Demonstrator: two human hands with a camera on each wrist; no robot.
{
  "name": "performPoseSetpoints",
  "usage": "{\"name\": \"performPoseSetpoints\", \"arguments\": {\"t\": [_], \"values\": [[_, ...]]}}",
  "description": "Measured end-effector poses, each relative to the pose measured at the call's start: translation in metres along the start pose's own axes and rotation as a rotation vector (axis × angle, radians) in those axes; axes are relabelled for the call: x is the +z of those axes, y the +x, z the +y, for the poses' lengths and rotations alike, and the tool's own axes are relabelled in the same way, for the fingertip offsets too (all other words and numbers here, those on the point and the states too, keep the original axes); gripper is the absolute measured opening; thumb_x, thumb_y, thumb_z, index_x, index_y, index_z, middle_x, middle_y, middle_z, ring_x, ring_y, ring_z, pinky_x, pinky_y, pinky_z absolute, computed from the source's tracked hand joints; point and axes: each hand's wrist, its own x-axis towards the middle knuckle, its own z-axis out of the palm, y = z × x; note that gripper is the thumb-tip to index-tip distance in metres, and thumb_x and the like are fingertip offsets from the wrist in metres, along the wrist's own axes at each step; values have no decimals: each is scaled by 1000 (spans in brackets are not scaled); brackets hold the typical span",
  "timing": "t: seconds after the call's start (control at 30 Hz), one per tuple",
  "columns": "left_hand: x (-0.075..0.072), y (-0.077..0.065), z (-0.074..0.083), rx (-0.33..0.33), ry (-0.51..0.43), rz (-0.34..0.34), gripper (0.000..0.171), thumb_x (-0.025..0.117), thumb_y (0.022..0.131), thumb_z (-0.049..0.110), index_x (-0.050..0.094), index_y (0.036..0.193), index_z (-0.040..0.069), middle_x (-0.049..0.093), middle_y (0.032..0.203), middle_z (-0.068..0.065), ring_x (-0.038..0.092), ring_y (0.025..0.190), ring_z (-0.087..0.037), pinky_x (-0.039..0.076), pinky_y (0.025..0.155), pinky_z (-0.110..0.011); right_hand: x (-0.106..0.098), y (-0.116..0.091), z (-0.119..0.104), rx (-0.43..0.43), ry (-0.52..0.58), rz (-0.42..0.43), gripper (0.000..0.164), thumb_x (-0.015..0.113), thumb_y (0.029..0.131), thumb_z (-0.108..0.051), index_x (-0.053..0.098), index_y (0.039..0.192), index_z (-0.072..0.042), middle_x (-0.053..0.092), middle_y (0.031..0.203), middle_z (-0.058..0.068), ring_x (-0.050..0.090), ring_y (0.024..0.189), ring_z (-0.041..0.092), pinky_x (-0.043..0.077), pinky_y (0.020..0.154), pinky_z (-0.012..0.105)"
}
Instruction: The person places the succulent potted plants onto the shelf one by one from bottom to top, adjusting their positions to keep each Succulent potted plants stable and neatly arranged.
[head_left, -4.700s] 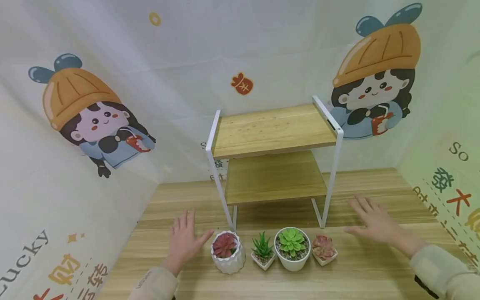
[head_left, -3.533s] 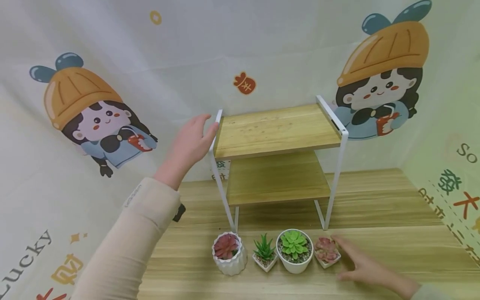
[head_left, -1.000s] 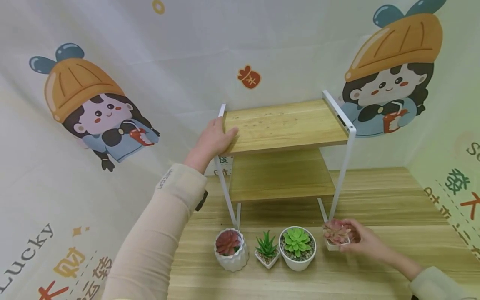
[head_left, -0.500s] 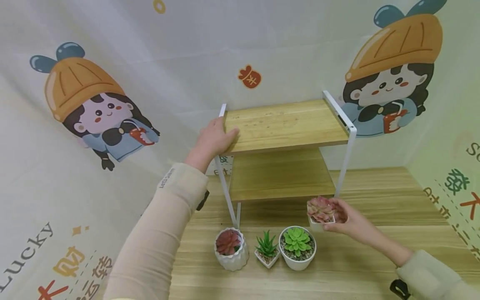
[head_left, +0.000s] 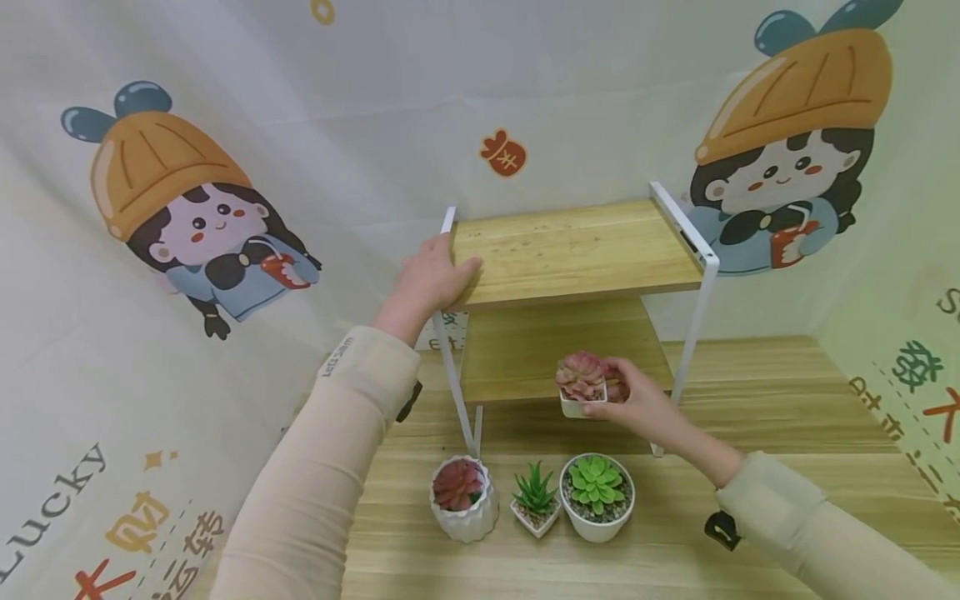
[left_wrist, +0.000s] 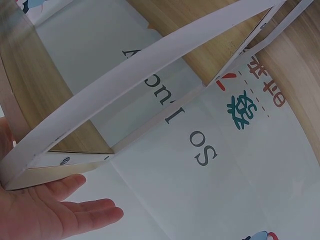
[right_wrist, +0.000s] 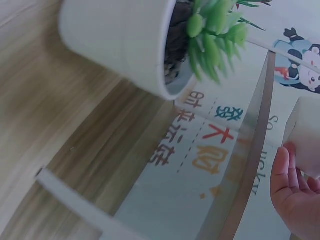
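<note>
My right hand (head_left: pixel 645 404) pinches the small white square pot of a pink succulent (head_left: pixel 581 377), held upright off the table at the lower shelf's front edge. In the right wrist view, the pot's pale side (right_wrist: pixel 307 132) shows above the fingers. My left hand (head_left: pixel 429 279) rests on the upper left corner of a two-tier shelf rack (head_left: pixel 577 254), thumb over the top board. In the left wrist view its fingers (left_wrist: pixel 95 215) extend straight beside the white frame (left_wrist: pixel 135 75).
On the table (head_left: pixel 787 417), before the rack, stand a dark red succulent in a ribbed white pot (head_left: pixel 463 521), a spiky green plant (head_left: pixel 535 492) and a green succulent in a round white pot (head_left: pixel 596 521). Printed cloth (head_left: pixel 375 108) hangs behind.
The right hand has taken hold of the pink succulent at the row's right end, lifted it and moved it left towards the lower shelf. Earlier, the left hand came up onto the rack.
</note>
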Motion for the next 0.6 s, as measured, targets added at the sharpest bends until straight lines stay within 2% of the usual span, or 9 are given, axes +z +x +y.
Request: {"name": "performPoseSetpoints", "arguments": {"t": [0.33, 0.6], "values": [[-1, 0, 0, 12, 11, 0, 67, 36, 82, 47, 16, 132, 7, 22, 135, -12, 22, 121, -28, 20, 98, -41, 32, 34, -16, 37, -19, -10, 71, 66, 67, -33, 33, 120, 1, 47, 110, 14, 51, 84, 19, 45, 61, 23], [0, 1, 0, 6, 19, 4, 68, 35, 82, 48, 16, 133, 8, 22, 135, -11, 23, 121, -28, 22, 97, -41, 62, 56, -25, -9, 46, 11, 65, 67, 69, -21, 34, 119, 2, 47, 111, 17, 53, 76, 18, 46, 56, 23]]}}
